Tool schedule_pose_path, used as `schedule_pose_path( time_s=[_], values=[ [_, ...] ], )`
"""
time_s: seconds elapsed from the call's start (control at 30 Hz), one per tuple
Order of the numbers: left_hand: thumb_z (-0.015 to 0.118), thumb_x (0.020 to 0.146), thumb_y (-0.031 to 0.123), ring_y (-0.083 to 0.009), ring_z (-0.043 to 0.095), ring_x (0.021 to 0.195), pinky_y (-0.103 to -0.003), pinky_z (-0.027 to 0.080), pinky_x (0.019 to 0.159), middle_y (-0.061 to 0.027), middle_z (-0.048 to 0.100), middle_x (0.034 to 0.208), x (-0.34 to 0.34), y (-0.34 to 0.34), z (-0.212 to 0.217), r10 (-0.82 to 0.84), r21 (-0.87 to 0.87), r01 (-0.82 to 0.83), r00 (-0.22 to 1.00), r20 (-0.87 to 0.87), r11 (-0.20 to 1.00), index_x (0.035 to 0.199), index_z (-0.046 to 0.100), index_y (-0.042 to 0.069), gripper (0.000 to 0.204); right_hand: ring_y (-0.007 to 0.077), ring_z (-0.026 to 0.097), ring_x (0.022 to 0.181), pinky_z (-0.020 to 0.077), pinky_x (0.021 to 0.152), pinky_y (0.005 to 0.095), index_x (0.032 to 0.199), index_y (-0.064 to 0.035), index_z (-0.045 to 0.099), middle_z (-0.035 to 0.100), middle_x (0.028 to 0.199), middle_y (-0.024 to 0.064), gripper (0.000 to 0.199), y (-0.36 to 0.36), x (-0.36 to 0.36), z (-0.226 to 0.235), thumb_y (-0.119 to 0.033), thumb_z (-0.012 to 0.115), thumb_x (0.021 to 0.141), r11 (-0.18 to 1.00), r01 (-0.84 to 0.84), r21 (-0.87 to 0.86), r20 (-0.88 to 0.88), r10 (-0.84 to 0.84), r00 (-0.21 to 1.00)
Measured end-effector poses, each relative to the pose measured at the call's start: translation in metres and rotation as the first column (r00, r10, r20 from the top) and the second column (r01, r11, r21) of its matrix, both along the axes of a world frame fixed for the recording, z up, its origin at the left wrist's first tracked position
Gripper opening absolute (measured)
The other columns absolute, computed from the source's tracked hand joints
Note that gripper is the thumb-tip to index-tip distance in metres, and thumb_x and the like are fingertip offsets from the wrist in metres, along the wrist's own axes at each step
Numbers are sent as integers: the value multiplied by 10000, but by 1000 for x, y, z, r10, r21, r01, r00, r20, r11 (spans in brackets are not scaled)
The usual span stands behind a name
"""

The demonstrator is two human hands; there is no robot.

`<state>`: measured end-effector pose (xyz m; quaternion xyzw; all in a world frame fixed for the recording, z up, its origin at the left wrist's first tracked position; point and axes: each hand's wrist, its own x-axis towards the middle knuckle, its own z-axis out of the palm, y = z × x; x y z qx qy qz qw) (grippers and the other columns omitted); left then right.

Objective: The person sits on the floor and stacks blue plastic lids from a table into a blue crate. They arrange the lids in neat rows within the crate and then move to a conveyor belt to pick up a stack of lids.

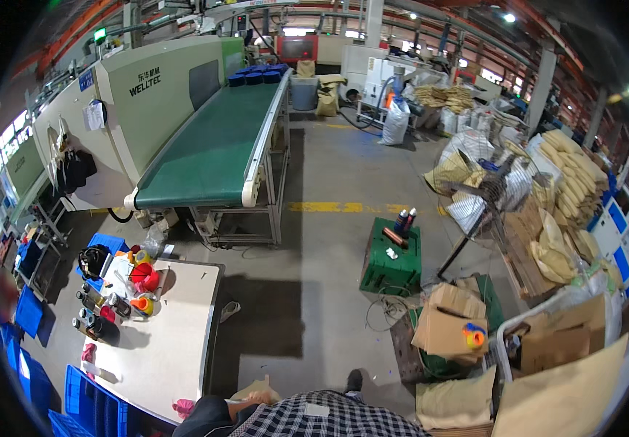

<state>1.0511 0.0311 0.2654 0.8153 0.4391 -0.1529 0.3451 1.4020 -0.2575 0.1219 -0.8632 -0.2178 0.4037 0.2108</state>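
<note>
At the lower edge, my left hand (257, 397) lies low beside my checked shirt (329, 411), close to a dark-clothed leg (205, 416). Its fingers are small and partly hidden, so I cannot make out whether they hold anything. My right hand is out of sight. To the left of my left hand stands a pale-topped table (172, 331), with a crumpled pink cloth (183, 408) at its near edge. Small bottles (92, 298), a red funnel-like piece (143, 277) and orange-and-yellow plastic parts (142, 306) crowd the table's far left.
A green conveyor belt (205, 146) extends from a large machine (161, 95), with dark blue round parts (256, 76) at its far end. Ahead on the right are a green box (394, 258) with bottles, a cardboard box (449, 320), a metal stand (467, 244) and stacked sacks (569, 167). Blue crates (96, 397) stand at left.
</note>
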Motion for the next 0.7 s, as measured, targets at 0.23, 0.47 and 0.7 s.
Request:
schedule_pose_path(
  time_s=[0.23, 0.47, 0.7],
  values=[
    [496, 1094, 298, -203, 728, 1000, -412, 569, 932, -137, 760, 1147, -2, 35, 1, 336, -191, -432, 857, -390, 881, 1270, 707, 46, 373, 296, 735, 753, 583, 687, 501, 854, -1, 675, 712, 818, 191, 324, 263, 171, 81, -317, 685, 924, 940, -307, 147, -43, 316, 948],
    [505, 1085, 292, -226, 724, 1017, -421, 568, 941, -151, 755, 1156, 129, 87, 1, 479, -223, -540, 833, -277, 811, 1268, 707, 42, 370, 293, 737, 752, 582, 681, 496, 850, 1, 678, 717, 817, 191, 332, 483, 277, 102, -324, 685, 923, 750, -647, 137, 36, 649, 760],
    [513, 1076, 285, -248, 720, 1034, -430, 566, 949, -164, 750, 1166, 201, 143, 15, 684, -292, -733, 679, -265, 614, 1265, 708, 37, 368, 289, 740, 751, 581, 675, 490, 847, 2, 680, 722, 816, 191, 341, 656, 278, 115, -331, 685, 923, 560, -823, 97, -7, 827, 562]
  ],
)
